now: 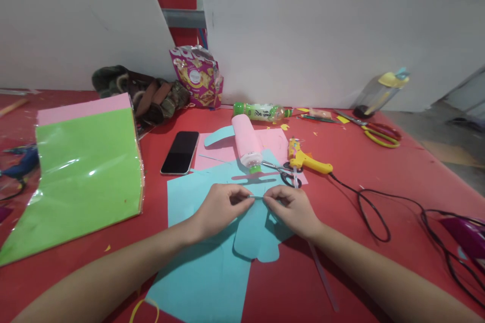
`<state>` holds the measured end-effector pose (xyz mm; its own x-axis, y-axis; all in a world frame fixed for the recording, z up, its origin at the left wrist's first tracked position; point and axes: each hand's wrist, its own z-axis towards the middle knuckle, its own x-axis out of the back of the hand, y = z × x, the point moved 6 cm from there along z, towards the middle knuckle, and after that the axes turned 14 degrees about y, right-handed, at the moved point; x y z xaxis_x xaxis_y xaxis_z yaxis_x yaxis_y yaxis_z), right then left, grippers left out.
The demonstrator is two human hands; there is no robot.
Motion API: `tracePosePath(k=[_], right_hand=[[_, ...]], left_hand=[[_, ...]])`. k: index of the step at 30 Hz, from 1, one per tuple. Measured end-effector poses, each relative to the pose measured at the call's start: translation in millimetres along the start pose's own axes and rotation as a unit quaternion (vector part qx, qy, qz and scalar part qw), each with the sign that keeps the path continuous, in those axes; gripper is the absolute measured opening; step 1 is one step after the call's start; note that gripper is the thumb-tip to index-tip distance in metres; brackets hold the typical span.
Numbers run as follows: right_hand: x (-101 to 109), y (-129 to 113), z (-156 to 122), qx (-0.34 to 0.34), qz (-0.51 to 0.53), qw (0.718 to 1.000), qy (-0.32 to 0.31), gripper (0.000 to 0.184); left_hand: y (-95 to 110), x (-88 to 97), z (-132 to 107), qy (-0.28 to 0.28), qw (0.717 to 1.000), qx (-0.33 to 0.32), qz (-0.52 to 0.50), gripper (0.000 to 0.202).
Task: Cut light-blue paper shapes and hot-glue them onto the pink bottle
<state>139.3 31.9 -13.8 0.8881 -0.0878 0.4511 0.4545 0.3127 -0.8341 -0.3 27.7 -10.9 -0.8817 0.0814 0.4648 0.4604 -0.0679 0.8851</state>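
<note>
A light-blue paper cutout with a rounded, lobed lower end hangs between my two hands. My left hand pinches its narrow top edge on the left, thumb against fingers. On the right, the same edge is pinched by my right hand. Beneath lies a large light-blue paper sheet. Just beyond my hands, a bottle wrapped in pink paper rests on its side, its green cap toward me, with a blue paper wing at its left. Scissors with black handles lie close by.
A yellow glue gun trails a black cord rightward. Left are a phone and a pack of coloured paper. Behind lie a green-labelled bottle, a snack bag and red-and-yellow scissors. A clear tumbler stands back right.
</note>
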Motion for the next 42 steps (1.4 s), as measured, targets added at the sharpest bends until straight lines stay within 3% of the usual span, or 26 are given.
tracePosePath(k=[12, 29, 35, 42], right_hand=[[-8, -1, -4, -0.014, 0.007, 0.998, -0.059, 0.015], [-7, -12, -8, 0.057, -0.002, 0.997, -0.059, 0.014], [-6, -10, -6, 0.029, 0.016, 0.998, -0.052, 0.013], [4, 8, 3, -0.031, 0.028, 0.999, 0.004, 0.012]], left_hand=[[-2, -8.1, -3, -0.037, 0.999, -0.014, 0.004, 0.02], [-2, -12.4, -7, -0.055, 0.998, -0.026, 0.004, 0.021], [-3, -10.9, -6, -0.066, 0.998, -0.003, -0.023, 0.021], [-5, 7.0, 6, -0.014, 0.999, 0.024, -0.034, 0.021]])
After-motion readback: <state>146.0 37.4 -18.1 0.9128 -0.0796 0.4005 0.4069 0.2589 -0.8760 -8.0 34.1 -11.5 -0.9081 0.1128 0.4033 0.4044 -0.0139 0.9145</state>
